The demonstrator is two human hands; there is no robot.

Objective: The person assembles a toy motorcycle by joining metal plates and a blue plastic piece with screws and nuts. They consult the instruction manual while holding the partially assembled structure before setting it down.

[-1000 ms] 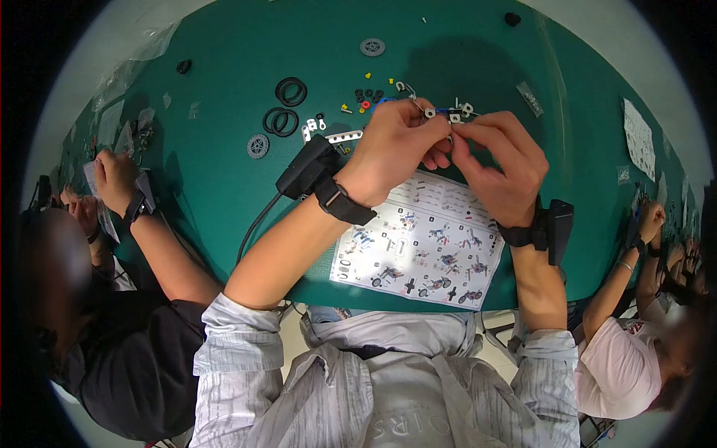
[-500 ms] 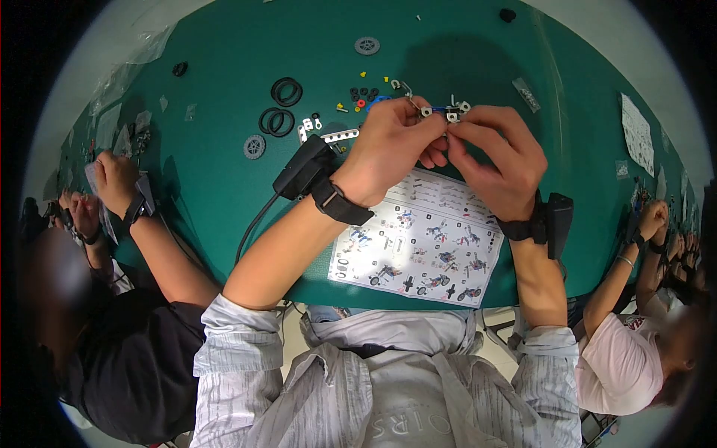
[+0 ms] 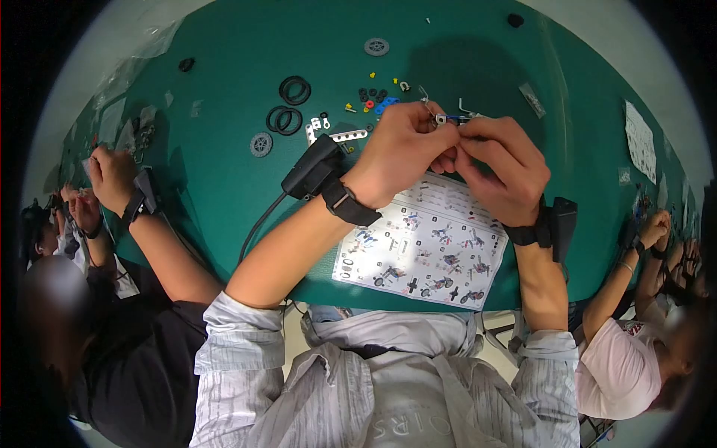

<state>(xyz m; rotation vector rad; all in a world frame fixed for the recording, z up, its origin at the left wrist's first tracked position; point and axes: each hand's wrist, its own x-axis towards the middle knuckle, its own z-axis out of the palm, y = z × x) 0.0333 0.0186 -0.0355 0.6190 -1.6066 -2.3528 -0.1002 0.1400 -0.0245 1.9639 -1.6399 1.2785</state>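
Note:
My left hand [image 3: 409, 149] and my right hand [image 3: 508, 160] meet above the top edge of a printed instruction sheet [image 3: 418, 250]. Between their fingertips is a small model assembly [image 3: 442, 119] of silver metal and blue pieces, with thin bent rods sticking up from it. Both hands are closed on it, thumbs and forefingers pinching; much of it is hidden behind the fingers. Just left of my left hand lie a perforated silver strip [image 3: 349, 136], blue pieces [image 3: 386, 105] and small black rings [image 3: 372, 95].
Black rubber tyres [image 3: 284, 119] lie left, near a grey spoked wheel [image 3: 261, 144]; another grey wheel [image 3: 376, 47] is farther back. A small clear packet [image 3: 532, 100] rests at right. Co-workers' hands [image 3: 116, 179] are at both sides. A cabled black device [image 3: 310, 168] sits on my left wrist.
The assembly has turned between my fingers, and less of its silver parts shows. My right fingers have shifted closer over it. The whole view has moved slightly.

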